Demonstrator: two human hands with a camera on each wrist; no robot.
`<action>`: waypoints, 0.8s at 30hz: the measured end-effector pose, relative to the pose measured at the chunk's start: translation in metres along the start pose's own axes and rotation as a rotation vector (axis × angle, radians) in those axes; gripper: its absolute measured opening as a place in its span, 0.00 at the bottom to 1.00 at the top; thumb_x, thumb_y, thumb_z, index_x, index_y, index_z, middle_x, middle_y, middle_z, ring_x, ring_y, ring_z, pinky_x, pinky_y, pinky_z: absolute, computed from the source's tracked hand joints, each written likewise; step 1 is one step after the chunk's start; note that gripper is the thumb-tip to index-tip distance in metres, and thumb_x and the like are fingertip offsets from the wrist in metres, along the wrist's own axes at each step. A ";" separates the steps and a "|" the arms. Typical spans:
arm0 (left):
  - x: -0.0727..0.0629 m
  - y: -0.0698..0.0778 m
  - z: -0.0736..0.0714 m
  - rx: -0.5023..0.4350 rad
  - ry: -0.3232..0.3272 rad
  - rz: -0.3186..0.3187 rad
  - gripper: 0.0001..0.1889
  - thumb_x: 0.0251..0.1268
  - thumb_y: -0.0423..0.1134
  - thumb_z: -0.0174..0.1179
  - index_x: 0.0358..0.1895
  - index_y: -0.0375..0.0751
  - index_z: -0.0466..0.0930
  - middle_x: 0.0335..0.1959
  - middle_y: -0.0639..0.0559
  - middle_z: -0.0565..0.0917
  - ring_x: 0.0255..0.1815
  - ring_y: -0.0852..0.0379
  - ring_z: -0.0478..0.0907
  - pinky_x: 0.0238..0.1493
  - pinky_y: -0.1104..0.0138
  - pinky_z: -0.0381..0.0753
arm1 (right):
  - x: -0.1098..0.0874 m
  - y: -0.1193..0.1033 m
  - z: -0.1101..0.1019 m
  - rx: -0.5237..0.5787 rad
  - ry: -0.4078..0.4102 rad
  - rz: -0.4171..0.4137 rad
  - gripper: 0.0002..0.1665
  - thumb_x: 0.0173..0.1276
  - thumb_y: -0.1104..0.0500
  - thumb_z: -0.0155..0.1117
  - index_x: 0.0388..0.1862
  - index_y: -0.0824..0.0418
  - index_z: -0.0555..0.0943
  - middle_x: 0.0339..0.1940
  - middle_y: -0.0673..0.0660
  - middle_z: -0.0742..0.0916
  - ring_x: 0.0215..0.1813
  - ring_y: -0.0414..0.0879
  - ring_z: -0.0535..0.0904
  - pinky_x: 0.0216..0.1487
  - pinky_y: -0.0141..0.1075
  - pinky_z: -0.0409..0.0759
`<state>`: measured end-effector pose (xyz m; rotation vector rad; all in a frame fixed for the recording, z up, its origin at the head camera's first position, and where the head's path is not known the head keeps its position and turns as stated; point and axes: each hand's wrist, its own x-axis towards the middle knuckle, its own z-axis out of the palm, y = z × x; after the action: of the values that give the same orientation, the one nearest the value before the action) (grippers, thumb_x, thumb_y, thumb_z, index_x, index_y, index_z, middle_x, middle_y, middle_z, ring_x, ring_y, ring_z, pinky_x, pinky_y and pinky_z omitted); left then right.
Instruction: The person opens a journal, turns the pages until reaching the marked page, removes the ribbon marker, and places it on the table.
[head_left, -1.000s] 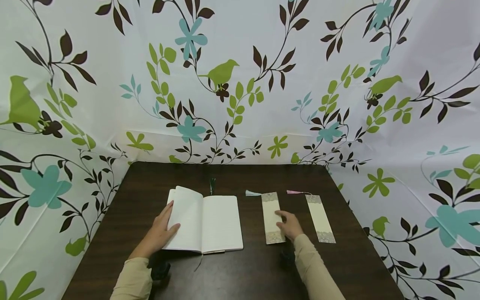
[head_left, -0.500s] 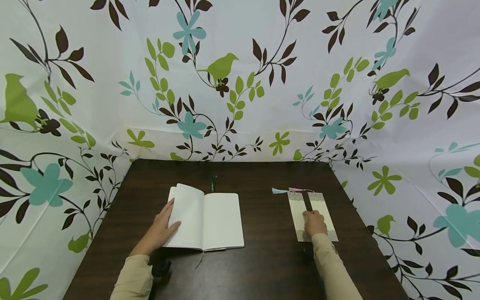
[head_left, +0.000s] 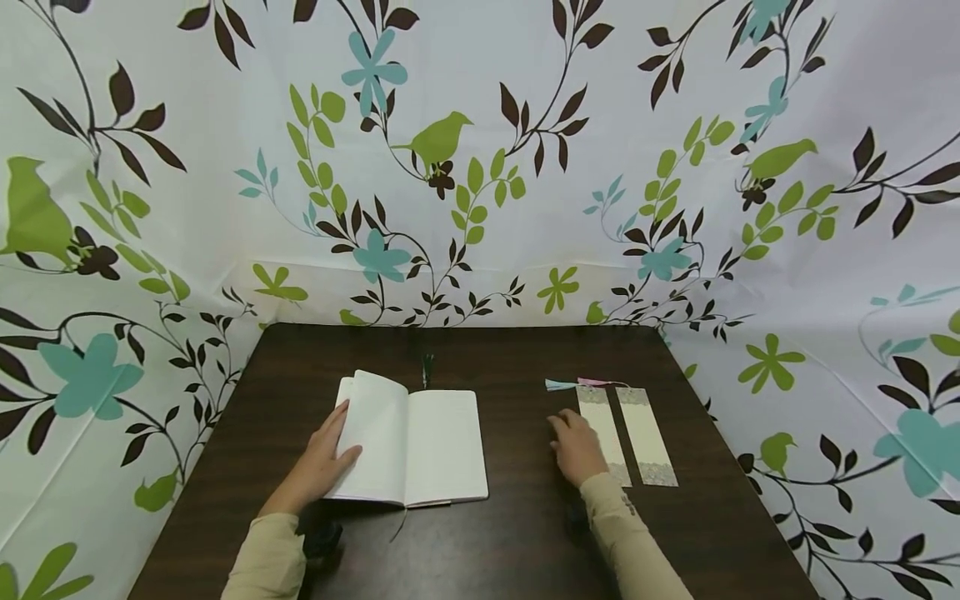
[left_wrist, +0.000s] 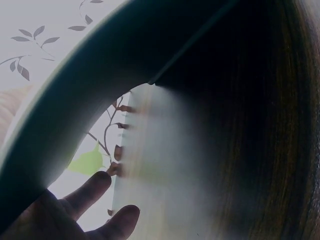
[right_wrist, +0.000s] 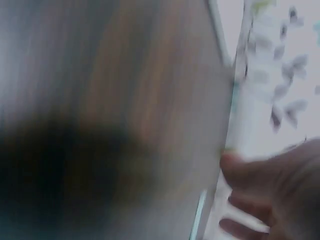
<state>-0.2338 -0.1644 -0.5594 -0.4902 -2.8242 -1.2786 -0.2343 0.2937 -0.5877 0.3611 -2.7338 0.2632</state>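
Note:
An open notebook (head_left: 446, 446) with blank white pages lies left of centre in the head view. My left hand (head_left: 315, 467) rests at the left edge of its raised left pages, fingers fairly straight and thumb over the page. To the right, two cream bookmarks with grey patterned ends lie side by side: the left bookmark (head_left: 594, 408) and the right bookmark (head_left: 647, 433). My right hand (head_left: 581, 450) is over the left one's left edge, fingers loosely bent and holding nothing. A light blue tassel (head_left: 559, 386) and a pink tassel (head_left: 592, 382) extend left from their tops.
A dark green tassel (head_left: 427, 371) sticks out past the notebook's top edge, and a thin ribbon (head_left: 400, 525) hangs from its bottom. All lie on a dark wooden table (head_left: 517, 550). A patterned cloth (head_left: 487, 208) with birds and leaves surrounds the table.
My right hand slid the blue-tasselled bookmark rightward, close beside the pink-tasselled one, then let go and moved back left. My left hand has stayed on the notebook.

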 end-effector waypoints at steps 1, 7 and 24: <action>-0.001 0.000 0.000 -0.001 0.001 0.001 0.39 0.71 0.31 0.61 0.77 0.21 0.50 0.79 0.28 0.51 0.76 0.23 0.50 0.70 0.31 0.51 | 0.001 -0.012 0.003 0.041 -0.031 -0.041 0.27 0.59 0.66 0.77 0.58 0.67 0.81 0.58 0.70 0.81 0.59 0.67 0.78 0.54 0.59 0.79; -0.002 0.000 0.000 -0.010 0.004 -0.001 0.38 0.71 0.32 0.60 0.77 0.21 0.51 0.79 0.28 0.51 0.76 0.23 0.49 0.70 0.31 0.51 | 0.007 -0.075 0.018 0.255 -0.307 -0.141 0.35 0.68 0.51 0.72 0.70 0.61 0.75 0.73 0.64 0.73 0.73 0.60 0.69 0.67 0.56 0.72; -0.003 0.000 0.000 -0.029 -0.009 -0.005 0.38 0.73 0.33 0.57 0.77 0.22 0.49 0.80 0.28 0.48 0.77 0.24 0.48 0.69 0.30 0.50 | 0.014 -0.113 0.039 0.036 -0.275 -0.304 0.42 0.57 0.36 0.71 0.68 0.54 0.78 0.68 0.55 0.78 0.70 0.51 0.72 0.58 0.51 0.77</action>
<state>-0.2308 -0.1651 -0.5601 -0.4914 -2.8203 -1.3228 -0.2281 0.1744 -0.6025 0.8715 -2.8863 0.1914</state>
